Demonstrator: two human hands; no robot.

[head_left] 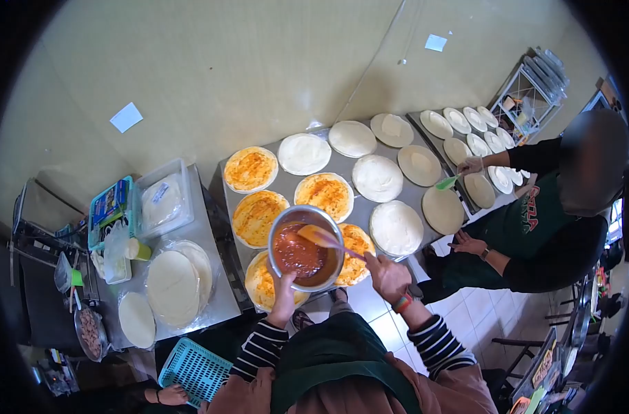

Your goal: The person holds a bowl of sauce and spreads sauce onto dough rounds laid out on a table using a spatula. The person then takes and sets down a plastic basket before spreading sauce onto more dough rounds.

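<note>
My left hand grips the near rim of a metal bowl that holds red sauce. In my right hand is the handle of a spatula, its orange-stained head inside the bowl over the sauce. The bowl is above the table and partly hides the rounds below it. Around it lie pizza bases spread with orange-red sauce, such as one at the back left and one behind the bowl. To the right is a base with a white spread.
A co-worker stands at the right, holding a green spatula over plain bases. On the left table are wrapped dough rounds and a clear tub. Another person's hand is near a turquoise basket.
</note>
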